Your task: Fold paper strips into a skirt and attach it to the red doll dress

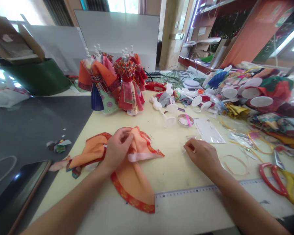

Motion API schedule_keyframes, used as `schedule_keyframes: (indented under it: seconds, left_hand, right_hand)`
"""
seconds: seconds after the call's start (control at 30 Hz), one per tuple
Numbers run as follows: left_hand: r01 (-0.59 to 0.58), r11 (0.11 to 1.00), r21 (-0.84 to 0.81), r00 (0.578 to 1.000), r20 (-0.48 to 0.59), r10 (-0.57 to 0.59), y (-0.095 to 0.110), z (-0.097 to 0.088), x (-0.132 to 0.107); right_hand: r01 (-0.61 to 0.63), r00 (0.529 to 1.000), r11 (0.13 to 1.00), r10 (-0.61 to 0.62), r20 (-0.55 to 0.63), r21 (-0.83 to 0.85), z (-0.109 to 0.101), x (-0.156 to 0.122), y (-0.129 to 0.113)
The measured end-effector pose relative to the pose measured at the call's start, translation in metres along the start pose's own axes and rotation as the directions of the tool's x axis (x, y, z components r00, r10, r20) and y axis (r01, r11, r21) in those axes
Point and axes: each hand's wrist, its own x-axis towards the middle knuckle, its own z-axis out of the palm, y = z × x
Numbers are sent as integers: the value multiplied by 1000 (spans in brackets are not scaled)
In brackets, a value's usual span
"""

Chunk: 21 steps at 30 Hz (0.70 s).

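Observation:
An orange miniature robe with red patterned trim (134,178) lies spread on the pale yellow table (176,169). My left hand (117,148) rests on its upper part, fingers closed and pinching the orange cloth near the collar. My right hand (202,155) lies on the table to the right of the robe, fingertips pressed together on something small and clear that I cannot make out. A pink strip (139,157) crosses the cloth just right of my left hand.
Several dressed doll mannequins (112,83) stand at the back. White doll stands (165,112), a tape roll (185,120) and a plastic bag (209,131) lie mid-table. Fabric piles (264,98) fill the right. Scissors (281,179) and a ruler (193,191) lie near the front edge.

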Motion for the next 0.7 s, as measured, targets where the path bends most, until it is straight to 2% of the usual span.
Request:
schedule_keyframes:
  seconds: [0.07,0.1,0.13,0.2,0.23,0.3,0.37,0.47,0.53,0.6,0.7]
  left_hand:
    - [-161,965,207,980,-84,182,0,-1,-3]
    - [-261,920,292,949,-98,300,1,0,-6]
    - [-374,854,361,900,-80,428,2,2,-11]
    - [-596,691,409,776,75,626,5,8,-22]
    - [-684,619,387,716,193,670,5,12,-28]
    - [-776,535,335,631,432,644,5,22,-38]
    - [-791,511,336,602,571,558,2,30,-44]
    - [-797,490,354,588,639,496,-4,37,-46]
    - [-817,477,324,556,664,501,-6,37,-46]
    - [-837,472,278,521,670,529,-8,35,-47]
    - [-863,467,193,460,680,571,-7,32,-47]
  right_hand:
    - [-10,1000,1000,10,9,13,-1,0,1]
    - [-15,1000,1000,14,10,22,-1,0,1]
    - [-19,1000,999,19,11,31,-1,0,2]
    - [-26,1000,999,26,16,48,-2,1,2]
    - [-30,999,998,29,20,54,-2,1,2]
    - [-40,999,997,38,27,65,-3,1,0]
    - [-37,999,994,35,16,103,-3,0,-3]
    - [53,998,972,-47,-32,227,-4,-1,-12]
    - [169,986,935,-161,-51,313,-5,-2,-19]
    - [274,959,883,-283,-33,380,-5,-3,-28]
    - [361,905,824,-422,49,437,-6,-5,-38]
